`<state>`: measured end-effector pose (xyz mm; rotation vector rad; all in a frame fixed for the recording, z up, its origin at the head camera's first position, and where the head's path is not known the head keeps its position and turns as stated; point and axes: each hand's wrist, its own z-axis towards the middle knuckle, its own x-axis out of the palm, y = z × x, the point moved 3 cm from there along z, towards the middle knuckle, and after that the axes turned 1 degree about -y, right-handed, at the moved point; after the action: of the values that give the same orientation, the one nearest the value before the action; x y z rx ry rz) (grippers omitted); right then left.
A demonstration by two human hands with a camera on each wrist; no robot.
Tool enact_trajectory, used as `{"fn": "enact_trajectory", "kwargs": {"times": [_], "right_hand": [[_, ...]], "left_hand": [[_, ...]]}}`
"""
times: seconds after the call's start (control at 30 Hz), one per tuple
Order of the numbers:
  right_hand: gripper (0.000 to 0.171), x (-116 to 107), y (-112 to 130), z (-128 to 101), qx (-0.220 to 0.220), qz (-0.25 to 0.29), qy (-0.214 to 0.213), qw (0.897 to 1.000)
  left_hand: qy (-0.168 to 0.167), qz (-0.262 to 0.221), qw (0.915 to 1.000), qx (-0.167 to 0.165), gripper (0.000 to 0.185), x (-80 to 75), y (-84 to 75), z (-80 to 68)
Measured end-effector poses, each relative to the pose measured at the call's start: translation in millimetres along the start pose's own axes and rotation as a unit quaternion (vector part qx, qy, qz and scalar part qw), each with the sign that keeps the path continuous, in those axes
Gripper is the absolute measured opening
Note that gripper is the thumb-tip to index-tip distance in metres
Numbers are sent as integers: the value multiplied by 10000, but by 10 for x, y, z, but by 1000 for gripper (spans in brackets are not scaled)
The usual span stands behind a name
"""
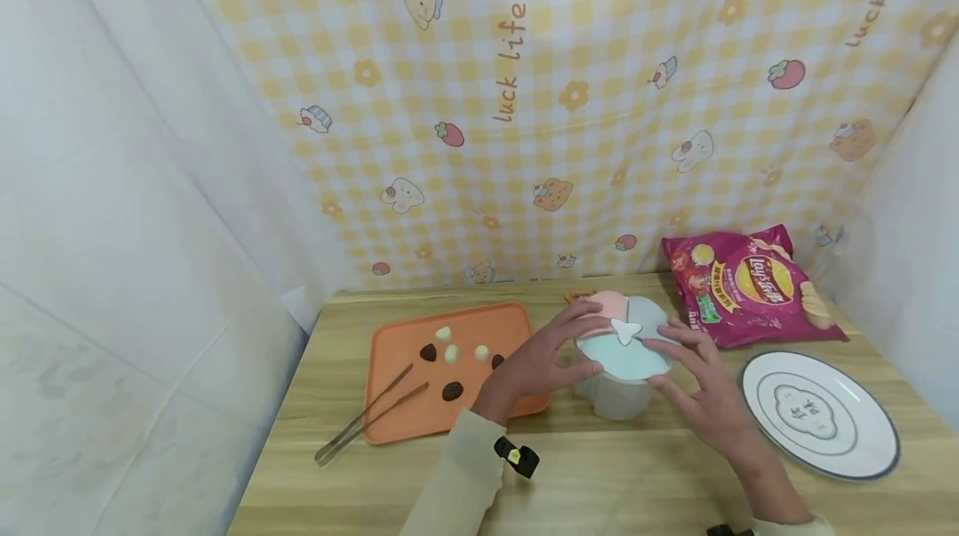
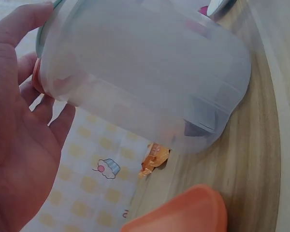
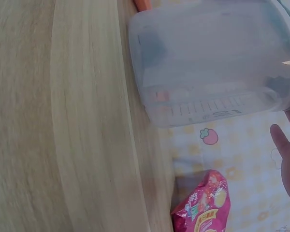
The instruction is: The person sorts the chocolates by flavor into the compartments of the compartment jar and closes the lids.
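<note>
The translucent container (image 1: 622, 401) stands upright on the worktop (image 1: 599, 469), nearer its back edge and right of its middle, directly between your two hands. Your left grip (image 1: 535, 357) is spread fairly wide and holds the left side of the lid (image 1: 625, 357), fingers over the pink section and thumb at the near rim. Your right grip (image 1: 708, 399), spread similarly, holds the right side, fingertips over the grey section and thumb against the rim, with the pale knob (image 1: 626, 331) between both sets of fingertips. The right wrist view cuts off most of that hand; the container's cloudy wall shows dark patches in both wrist views, but you cannot tell what they are. An orange wrapper (image 2: 155, 157) lies behind the container, mostly hidden from the head view. Towards the left edge lies the orange tray (image 1: 397, 344), bearing pale pieces (image 1: 451, 354) and dark pieces (image 1: 452, 391), one dark piece partly covered by your left hand; metal tongs (image 1: 375, 423) cross its near-left corner. A crisp bag (image 1: 749, 286) lies by the back-right corner, and an oval plate (image 1: 854, 440) near the right edge.
</note>
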<state>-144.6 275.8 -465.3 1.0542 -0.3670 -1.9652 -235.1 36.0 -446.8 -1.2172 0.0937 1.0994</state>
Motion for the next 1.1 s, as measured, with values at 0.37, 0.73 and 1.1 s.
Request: {"fn": "enact_trajectory", "kwargs": {"times": [0.37, 0.73, 1.1], "right_hand": [[51, 20, -19, 18, 24, 87, -110, 9999], [47, 8, -21, 7, 19, 75, -165, 9998], [34, 12, 10, 55, 535, 143, -362, 9978]], "left_hand": [[-370, 244, 9986, 304, 53, 58, 42, -63], [-488, 226, 9975, 449, 55, 101, 42, -64], [-1030, 136, 9946, -38, 33, 115, 29, -50]]}}
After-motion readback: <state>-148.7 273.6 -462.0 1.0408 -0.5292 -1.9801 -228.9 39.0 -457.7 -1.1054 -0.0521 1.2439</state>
